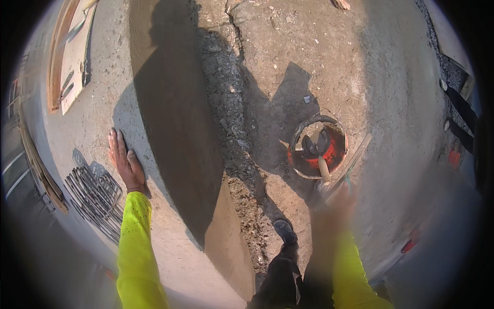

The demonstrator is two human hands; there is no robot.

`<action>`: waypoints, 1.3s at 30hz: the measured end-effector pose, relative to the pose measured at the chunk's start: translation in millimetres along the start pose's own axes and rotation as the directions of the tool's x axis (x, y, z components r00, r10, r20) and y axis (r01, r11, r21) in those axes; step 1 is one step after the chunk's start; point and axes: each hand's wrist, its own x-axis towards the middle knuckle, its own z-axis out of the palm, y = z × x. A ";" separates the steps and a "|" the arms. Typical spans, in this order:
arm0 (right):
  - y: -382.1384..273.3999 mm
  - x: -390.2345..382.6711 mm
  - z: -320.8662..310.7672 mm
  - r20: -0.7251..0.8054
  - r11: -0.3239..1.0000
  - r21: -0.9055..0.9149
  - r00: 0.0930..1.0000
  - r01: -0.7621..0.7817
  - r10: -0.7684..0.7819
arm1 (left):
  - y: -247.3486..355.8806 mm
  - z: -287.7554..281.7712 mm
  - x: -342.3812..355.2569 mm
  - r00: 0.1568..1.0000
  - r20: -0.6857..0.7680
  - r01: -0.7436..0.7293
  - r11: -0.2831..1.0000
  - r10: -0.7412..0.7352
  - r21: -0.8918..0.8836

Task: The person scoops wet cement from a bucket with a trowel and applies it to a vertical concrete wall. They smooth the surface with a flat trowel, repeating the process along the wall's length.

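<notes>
My left hand (126, 162) lies flat, fingers out, on the top of a grey concrete wall (170, 221). Bent metal bars (95, 198) lie in a stack beside it. Low on the right, a smear blurs my right hand (342, 202). It appears closed at the lower end of a long, narrow, flat tool (360, 153) with a teal strip along it; its exact kind does not show. Just beyond stands a round bucket (337, 154), red inside and caked with grey. A trowel (323, 167) with a wooden handle rests in it, blade inward.
Rubble (231, 103) runs along the wall's foot. A pale board (77, 67) with hand tools on it lies on the wall at far left. Another person's dark-clad legs (460, 116) stand at the far right. My shoe (285, 232) is on the dirt floor.
</notes>
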 end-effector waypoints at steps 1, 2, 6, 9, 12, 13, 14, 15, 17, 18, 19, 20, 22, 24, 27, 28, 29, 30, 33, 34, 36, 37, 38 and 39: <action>3.9 36.2 -20.3 -0.118 0.984 -0.177 0.992 0.032 -0.054 | 9.7 -5.6 9.3 1.000 -0.009 0.010 1.000 -0.010 -0.017; 6.5 73.4 -39.0 -0.226 0.939 -0.342 0.969 0.022 -0.105 | 17.9 -9.8 17.2 1.000 -0.019 0.022 0.999 -0.022 -0.029; 118.6 215.5 -77.6 -0.186 0.740 -0.669 0.949 0.067 -0.255 | 34.6 12.8 30.4 0.999 -0.039 -0.013 0.999 0.012 -0.030; 56.6 218.0 -36.3 -0.127 0.680 -0.725 0.950 0.108 -0.286 | 45.5 26.7 39.3 0.999 -0.048 -0.002 0.999 0.000 -0.040; 27.9 196.9 -15.4 0.139 0.806 -0.452 0.922 0.383 -0.360 | 61.5 37.7 49.2 0.998 -0.053 -0.017 0.999 0.015 -0.039; 26.1 181.0 -9.4 0.274 0.729 -0.498 0.882 0.471 -0.383 | 71.8 42.2 52.4 0.999 -0.042 -0.026 0.999 0.025 -0.044; 25.4 165.2 -2.1 0.411 0.648 -0.518 0.827 0.558 -0.384 | 74.1 38.0 44.3 0.999 -0.037 -0.029 0.999 0.029 -0.022; 26.3 158.2 9.7 0.492 0.570 -0.575 0.805 0.587 -0.332 | 76.3 37.6 39.2 0.999 -0.031 -0.024 1.000 0.024 -0.003; 29.6 172.3 27.8 0.582 0.464 -0.662 0.794 0.589 -0.178 | 80.6 37.4 28.0 1.000 -0.015 -0.017 1.000 0.017 0.001; 29.9 196.2 37.4 0.574 0.439 -0.700 0.810 0.563 -0.121 | 83.8 47.4 32.7 0.999 -0.038 -0.030 0.999 0.029 -0.023; 38.9 220.5 44.8 0.535 0.422 -0.736 0.837 0.529 -0.116 | 91.1 54.8 36.3 0.999 -0.038 -0.027 0.999 0.025 -0.045; 44.9 237.8 47.0 0.501 0.406 -0.766 0.858 0.499 -0.110 | 100.7 56.3 35.8 0.999 -0.033 -0.021 0.999 0.020 -0.046; 35.1 244.2 36.1 0.544 0.396 -0.807 0.813 0.439 0.207 | 118.2 51.9 32.8 1.000 -0.020 -0.004 0.999 0.003 -0.040; 26.1 242.2 7.1 0.520 0.469 -0.815 0.786 0.339 0.334 | 133.7 49.2 26.4 1.000 -0.010 -0.028 0.997 0.027 -0.066; 31.5 223.1 -34.6 0.439 0.707 -0.700 0.844 0.105 0.309 | 142.2 41.3 18.2 1.000 0.015 -0.023 0.997 0.022 0.069; 29.1 216.4 -49.1 0.443 0.740 -0.670 0.829 0.054 0.341 | 147.0 27.1 18.3 1.000 0.021 -0.022 0.985 0.018 0.170; 22.3 211.4 -64.3 0.441 0.766 -0.642 0.815 -0.006 0.376 | 161.2 22.4 24.5 0.999 0.032 -0.024 0.965 0.017 0.261; 20.9 209.7 -76.5 0.442 0.788 -0.613 0.798 -0.067 0.411 | 181.3 29.6 23.9 0.998 -0.008 -0.057 0.982 0.059 0.177; 42.8 229.0 -84.9 0.389 0.704 -0.707 0.871 0.073 0.301 | 320.8 92.1 7.5 0.985 -0.022 -0.171 0.965 0.170 -0.199; 49.2 240.0 -83.7 0.377 0.695 -0.711 0.891 0.103 0.254 | 355.3 129.1 -1.3 0.970 0.133 -0.149 0.929 0.204 -0.339; 29.3 257.3 -64.6 0.495 0.637 -0.713 0.854 0.292 0.163 | 419.6 198.9 -34.4 0.853 0.482 0.110 0.835 0.198 -0.539; 31.4 268.3 -59.7 0.561 0.583 -0.716 0.813 0.384 0.154 | 444.0 252.6 -51.6 0.771 0.590 0.221 0.770 0.238 -0.599; 38.1 277.5 -53.8 0.638 0.532 -0.693 0.757 0.486 0.141 | 463.4 287.1 -68.1 0.659 0.738 0.502 0.644 0.148 -0.578; 43.9 270.4 -53.8 0.646 0.523 -0.666 0.762 0.532 0.049 | 473.6 320.4 -78.0 0.508 0.857 0.739 0.467 0.088 -0.486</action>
